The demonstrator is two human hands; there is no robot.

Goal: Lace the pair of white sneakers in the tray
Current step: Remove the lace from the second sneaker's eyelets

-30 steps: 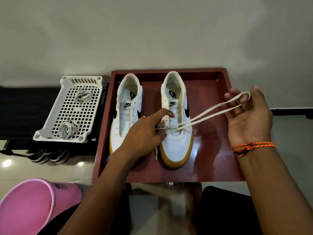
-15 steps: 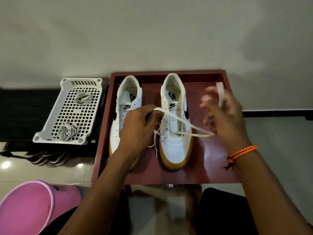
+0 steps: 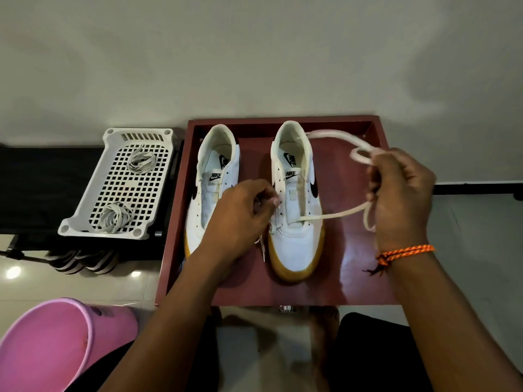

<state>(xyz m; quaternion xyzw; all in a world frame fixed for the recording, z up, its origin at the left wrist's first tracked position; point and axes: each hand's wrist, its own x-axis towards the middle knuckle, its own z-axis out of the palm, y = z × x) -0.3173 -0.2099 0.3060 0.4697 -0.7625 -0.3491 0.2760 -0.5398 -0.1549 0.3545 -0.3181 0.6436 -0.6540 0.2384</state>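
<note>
Two white sneakers with gum soles stand side by side in a dark red tray (image 3: pixel 356 281), toes toward me. The left sneaker (image 3: pixel 216 176) has no lace. A white lace (image 3: pixel 334 215) runs through the lowest eyelets of the right sneaker (image 3: pixel 295 244). My left hand (image 3: pixel 240 219) lies over the gap between the shoes, its fingertips pinched at the right sneaker's left eyelet row. My right hand (image 3: pixel 402 193) hovers right of that shoe and grips the lace, which loops above and below the fist.
A white perforated basket (image 3: pixel 85 213) left of the tray holds two coiled laces (image 3: pixel 141 162). A pink bucket (image 3: pixel 56 343) stands at the bottom left. A pale wall rises right behind the tray. Dark objects sit under the basket on the tiled floor.
My right hand has drawn in from far right and gathered the lace into loops. My left hand moved up along the right sneaker's left eyelet row.
</note>
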